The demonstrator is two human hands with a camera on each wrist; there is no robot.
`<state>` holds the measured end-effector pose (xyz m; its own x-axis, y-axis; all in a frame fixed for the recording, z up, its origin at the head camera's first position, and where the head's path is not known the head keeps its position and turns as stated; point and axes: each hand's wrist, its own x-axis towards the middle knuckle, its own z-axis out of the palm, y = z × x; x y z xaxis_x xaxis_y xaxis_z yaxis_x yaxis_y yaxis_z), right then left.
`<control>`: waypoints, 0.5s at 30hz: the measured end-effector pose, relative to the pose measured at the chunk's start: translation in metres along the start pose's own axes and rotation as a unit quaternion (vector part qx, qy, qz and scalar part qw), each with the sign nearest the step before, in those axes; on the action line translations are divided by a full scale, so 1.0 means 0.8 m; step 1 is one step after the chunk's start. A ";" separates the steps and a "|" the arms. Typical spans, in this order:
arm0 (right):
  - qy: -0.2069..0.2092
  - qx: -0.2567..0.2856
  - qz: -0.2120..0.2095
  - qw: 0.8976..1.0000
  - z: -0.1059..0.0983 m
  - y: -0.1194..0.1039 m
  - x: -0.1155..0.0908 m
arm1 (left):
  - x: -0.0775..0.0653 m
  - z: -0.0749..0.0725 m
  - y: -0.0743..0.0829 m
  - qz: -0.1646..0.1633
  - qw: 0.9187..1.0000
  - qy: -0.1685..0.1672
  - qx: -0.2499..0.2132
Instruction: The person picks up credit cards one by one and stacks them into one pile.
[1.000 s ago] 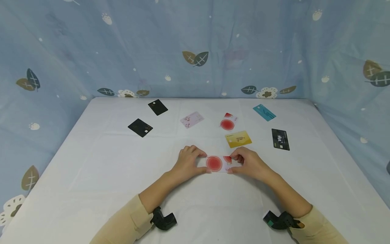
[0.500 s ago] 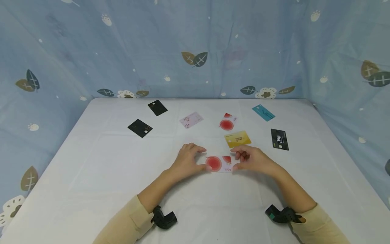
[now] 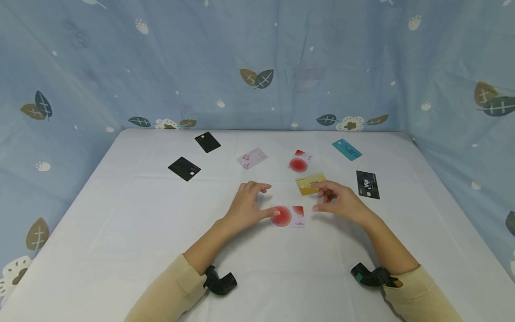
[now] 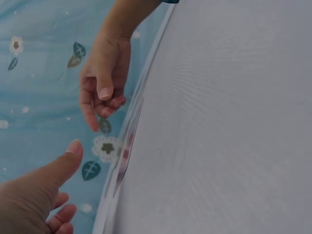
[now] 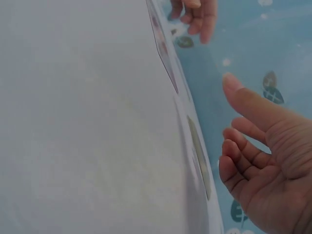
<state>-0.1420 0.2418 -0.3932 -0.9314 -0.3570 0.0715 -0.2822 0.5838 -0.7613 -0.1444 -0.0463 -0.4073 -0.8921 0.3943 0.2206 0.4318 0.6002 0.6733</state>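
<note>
A white card with red circles (image 3: 293,218) lies flat on the white table, close in front of the person. The left hand (image 3: 246,208) hovers at its left end, thumb and fingers spread, the thumb overlapping the card in the head view. Just right of the card is the right hand (image 3: 341,203), its thumb and index finger apart and holding nothing. Its index fingertip overlaps a yellow card (image 3: 305,184) in the head view. In the left wrist view the left hand (image 4: 41,190) appears raised off the tabletop; the right wrist view shows the right hand (image 5: 273,161) likewise raised.
Farther back lie a second red-circle card (image 3: 298,164), a pale pink card (image 3: 252,158) and a blue VIP card (image 3: 347,150). Two black cards, one nearer (image 3: 184,168) and one farther (image 3: 207,142), lie left. A black Vip card (image 3: 368,184) lies right. Patterned blue cloth (image 3: 193,58) hangs behind.
Both hands have let go of the near red-circle card, which stays flat in place. The right hand has moved right and away from the person; the left fingers have lifted and spread.
</note>
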 end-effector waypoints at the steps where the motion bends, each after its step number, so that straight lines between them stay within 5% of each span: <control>1: 0.002 -0.003 -0.001 1.000 -0.003 0.001 0.000 | 0.002 0.000 0.001 0.000 1.000 0.001 -0.002; 15: 0.034 -0.055 -0.016 0.998 -0.020 0.019 0.012 | 0.023 0.012 0.008 -0.016 1.000 -0.001 -0.024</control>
<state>-0.1588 0.2587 -0.3938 -0.9340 -0.3283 0.1407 -0.3317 0.6515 -0.6822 -0.1571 -0.0286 -0.4054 -0.9047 0.3775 0.1973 0.3969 0.5789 0.7123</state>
